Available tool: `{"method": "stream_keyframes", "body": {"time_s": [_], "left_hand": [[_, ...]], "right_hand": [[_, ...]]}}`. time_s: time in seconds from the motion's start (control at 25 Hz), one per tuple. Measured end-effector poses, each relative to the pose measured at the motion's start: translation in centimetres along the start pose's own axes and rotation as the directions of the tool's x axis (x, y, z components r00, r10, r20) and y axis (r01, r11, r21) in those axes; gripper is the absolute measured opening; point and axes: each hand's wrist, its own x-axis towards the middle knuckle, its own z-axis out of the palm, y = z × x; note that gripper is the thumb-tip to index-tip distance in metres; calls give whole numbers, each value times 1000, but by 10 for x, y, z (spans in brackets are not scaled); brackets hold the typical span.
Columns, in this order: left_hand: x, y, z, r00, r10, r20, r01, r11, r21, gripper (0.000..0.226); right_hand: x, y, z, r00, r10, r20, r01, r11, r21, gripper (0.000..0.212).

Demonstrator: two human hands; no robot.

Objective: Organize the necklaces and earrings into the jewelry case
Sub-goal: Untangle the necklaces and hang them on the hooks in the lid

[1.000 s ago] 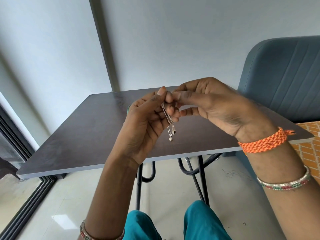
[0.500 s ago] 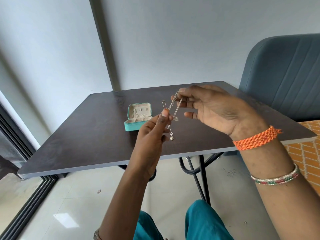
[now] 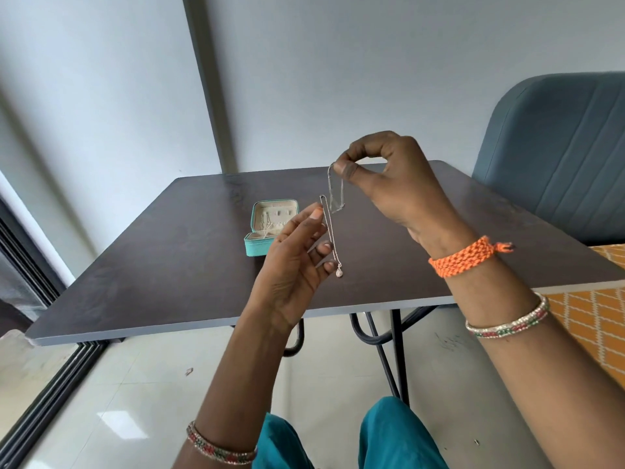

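Note:
A small teal jewelry case [image 3: 257,246] lies open on the dark table [image 3: 169,265], its cream lining holding some thin chains. My left hand [image 3: 294,265] holds a thin silver necklace [image 3: 330,235] near its top, and a small round pendant hangs by my fingers. My right hand [image 3: 389,184], raised higher and to the right, pinches a second thin chain [image 3: 335,191] between thumb and forefinger; it hangs as a short loop. Both chains are in the air above the table, right of the case.
A blue-grey padded chair [image 3: 558,157] stands at the table's right side. An orange patterned fabric [image 3: 588,319] lies at the right edge. Grey walls stand behind the table, and a dark sliding-door track [image 3: 44,394] runs along the floor at left.
My hands were together with the chains bunched between them. They have drawn apart, the right rising, so the two chains hang separately. The case has come into view.

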Motion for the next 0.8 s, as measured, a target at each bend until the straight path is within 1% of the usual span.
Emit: {"method": "stream_keyframes", "body": {"time_s": [0.12,0.24,0.36,0.44,0.52,0.6,0.68,0.8], "left_hand": [[8,7,-11,998,16,-53,-15,1000,27,11],[15,14,-24,992,102,-79,-92,989,118,11],[22,12,-30,980,195,-28,-176,934,312,22],[26,10,-28,976,216,20,-207,901,382,27],[29,9,-21,977,210,37,-210,917,339,21],[30,9,-17,981,189,31,-191,953,234,14],[28,8,-18,980,195,28,-197,962,187,13],[22,4,-25,979,202,15,-202,964,175,11]], "right_hand": [[12,2,2,999,14,35,-14,1000,9,9],[22,9,8,996,68,54,-72,994,78,14],[26,16,18,989,106,99,-122,978,167,9],[26,15,25,985,104,138,-133,968,213,9],[24,12,30,978,103,182,-147,958,246,9],[21,10,34,969,104,225,-164,950,265,9],[20,8,33,968,107,226,-171,944,284,8],[22,8,26,973,120,199,-181,928,327,6]]}}
